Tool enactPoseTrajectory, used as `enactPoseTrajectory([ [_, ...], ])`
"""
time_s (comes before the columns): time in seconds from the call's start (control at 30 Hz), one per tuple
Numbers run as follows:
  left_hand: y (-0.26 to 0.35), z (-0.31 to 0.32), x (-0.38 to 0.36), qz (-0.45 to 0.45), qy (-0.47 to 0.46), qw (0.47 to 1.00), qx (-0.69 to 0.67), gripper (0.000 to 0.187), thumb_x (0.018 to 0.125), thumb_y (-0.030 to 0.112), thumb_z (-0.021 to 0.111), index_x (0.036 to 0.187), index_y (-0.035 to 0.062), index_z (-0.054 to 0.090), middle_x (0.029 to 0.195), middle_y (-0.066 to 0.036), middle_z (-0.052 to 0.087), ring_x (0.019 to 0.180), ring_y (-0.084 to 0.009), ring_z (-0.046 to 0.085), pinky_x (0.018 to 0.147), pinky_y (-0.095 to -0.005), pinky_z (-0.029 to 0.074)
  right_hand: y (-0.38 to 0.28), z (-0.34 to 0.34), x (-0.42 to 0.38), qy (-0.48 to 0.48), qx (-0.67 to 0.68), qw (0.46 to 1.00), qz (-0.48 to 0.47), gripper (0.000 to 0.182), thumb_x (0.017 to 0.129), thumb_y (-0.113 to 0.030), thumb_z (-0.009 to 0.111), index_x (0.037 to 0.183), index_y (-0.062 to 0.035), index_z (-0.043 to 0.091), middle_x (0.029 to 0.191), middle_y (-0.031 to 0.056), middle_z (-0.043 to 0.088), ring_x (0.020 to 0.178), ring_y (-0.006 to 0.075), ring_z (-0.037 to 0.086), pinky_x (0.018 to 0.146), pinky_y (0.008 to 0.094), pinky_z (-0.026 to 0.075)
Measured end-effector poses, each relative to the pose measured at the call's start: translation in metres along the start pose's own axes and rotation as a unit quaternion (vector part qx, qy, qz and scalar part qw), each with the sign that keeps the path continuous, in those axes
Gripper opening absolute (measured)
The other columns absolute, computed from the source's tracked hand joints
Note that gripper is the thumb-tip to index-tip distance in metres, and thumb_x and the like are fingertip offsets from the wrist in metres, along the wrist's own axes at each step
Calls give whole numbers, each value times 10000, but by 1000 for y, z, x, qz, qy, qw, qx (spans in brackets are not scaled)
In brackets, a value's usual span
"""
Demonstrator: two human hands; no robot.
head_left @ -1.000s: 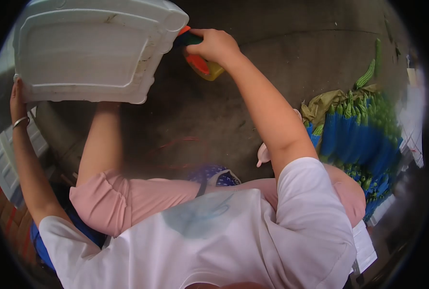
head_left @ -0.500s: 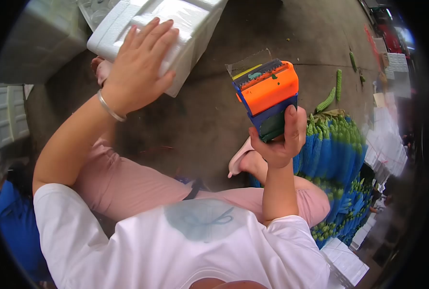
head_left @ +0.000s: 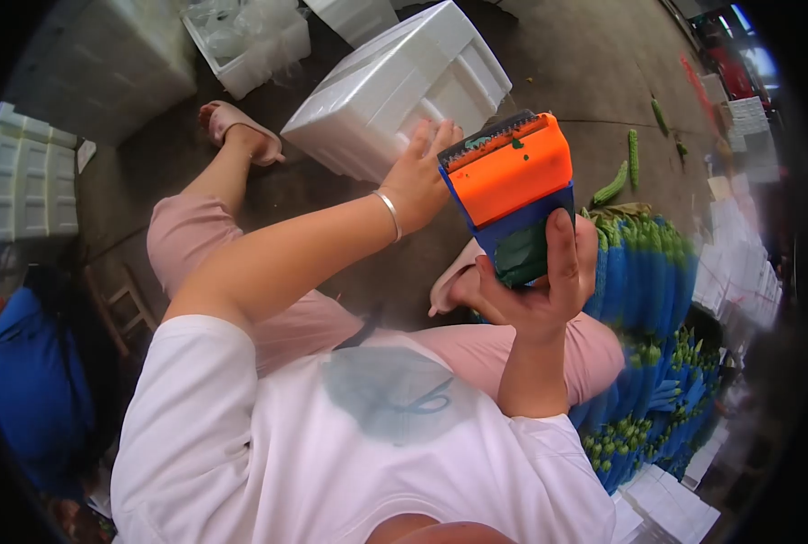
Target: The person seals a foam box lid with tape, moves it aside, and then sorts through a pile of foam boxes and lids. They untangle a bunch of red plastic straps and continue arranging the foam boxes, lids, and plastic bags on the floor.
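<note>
My right hand (head_left: 549, 276) grips an orange and blue tape dispenser (head_left: 513, 177) by its lower end, with the toothed edge facing up and away. A white foam box (head_left: 377, 100) stands tilted on the floor in front of me. My left hand (head_left: 415, 186), with a bracelet at the wrist, reaches to the near right side of the box. Its fingers are stretched out and look to lie against the foam; the dispenser is close to the fingertips and may hide part of them.
Blue-wrapped bundles of long green vegetables (head_left: 635, 290) are piled at my right. Loose bitter gourds (head_left: 613, 184) lie on the floor beyond. An open foam box with clear plastic bags (head_left: 254, 36) stands at far left, near stacked foam boxes (head_left: 28, 181). A small wooden stool (head_left: 123, 304) is at left.
My left hand has gone from the top of the box to its near right side. The box now appears turned and farther right in view. The tape dispenser stays in my right hand.
</note>
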State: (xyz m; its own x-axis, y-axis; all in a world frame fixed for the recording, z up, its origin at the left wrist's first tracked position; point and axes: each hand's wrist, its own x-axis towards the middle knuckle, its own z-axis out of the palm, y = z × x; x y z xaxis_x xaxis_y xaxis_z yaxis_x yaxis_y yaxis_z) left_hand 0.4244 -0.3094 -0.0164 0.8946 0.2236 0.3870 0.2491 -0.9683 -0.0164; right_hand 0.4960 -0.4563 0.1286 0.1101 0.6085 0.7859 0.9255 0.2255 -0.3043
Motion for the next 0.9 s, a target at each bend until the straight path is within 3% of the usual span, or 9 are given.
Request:
enactPoseTrajectory([
  [0.23,93,19,5,140,-82,979,-124,338,842,218,541,1141,66,581,1163,-148,556,1096,-293,500,912,-439,361,-12,-22,-12,2,-30,1000,2,857,476,-138,855,1277,-166,550,918,109,562,674,220,593,542,296,489],
  [0.37,142,16,-12,196,-198,941,-194,278,860,209,541,1093,76,611,1091,-141,598,1017,-279,558,854,-402,420,-15,-30,-20,-20,-58,998,0,889,473,-153,863,1297,-182,530,919,104,556,668,222,592,532,297,491],
  [0.47,125,-20,-34,237,-425,827,-280,238,873,203,541,1057,84,634,1037,-136,629,957,-269,601,811,-374,465,-14,-35,-24,-45,-64,997,-8,891,507,-147,840,1327,-144,492,917,125,546,669,239,554,529,301,456],
  [0.53,65,-68,-50,162,-483,741,-437,216,882,199,541,1033,89,650,1001,-132,650,918,-263,630,782,-356,494,-13,-34,-28,-61,-51,997,-19,885,542,-138,816,1352,-101,460,915,150,540,670,254,517,530,303,420],
  [0.6,5,-125,-58,-38,-340,704,-622,202,869,212,549,922,46,651,890,-104,660,758,-207,614,715,-313,476,-13,-35,-31,-79,-62,995,13,906,458,-153,861,1298,-207,527,916,92,544,661,219,591,519,298,494],
  [0.63,-10,-147,-68,-208,-235,644,-697,160,874,163,586,919,16,632,875,-77,654,771,-126,589,706,-249,459,-13,-33,-31,-89,-53,994,16,883,453,-144,857,1278,-208,546,904,88,548,651,216,590,518,296,494],
  [0.67,-20,-161,-78,-262,-70,564,-780,100,870,86,614,917,-2,614,875,-36,631,794,-63,557,690,-205,439,-13,-30,-30,-98,-40,994,19,883,453,-144,857,1278,-208,546,904,88,548,651,216,590,518,296,494],
  [0.73,-30,-177,-90,-244,120,591,-759,83,870,42,613,938,-6,609,882,-5,607,793,-51,546,678,-193,436,-15,-25,-32,-148,-31,988,21,853,449,-133,850,1251,-204,571,887,84,555,645,215,590,519,293,494],
  [0.9,-18,-184,-96,-312,70,619,-717,117,852,72,621,938,-7,618,821,-23,555,761,-65,501,673,-175,382,-21,-11,-30,-200,3,979,37,796,450,-116,845,1206,-192,609,860,86,559,644,217,593,527,294,494],
])
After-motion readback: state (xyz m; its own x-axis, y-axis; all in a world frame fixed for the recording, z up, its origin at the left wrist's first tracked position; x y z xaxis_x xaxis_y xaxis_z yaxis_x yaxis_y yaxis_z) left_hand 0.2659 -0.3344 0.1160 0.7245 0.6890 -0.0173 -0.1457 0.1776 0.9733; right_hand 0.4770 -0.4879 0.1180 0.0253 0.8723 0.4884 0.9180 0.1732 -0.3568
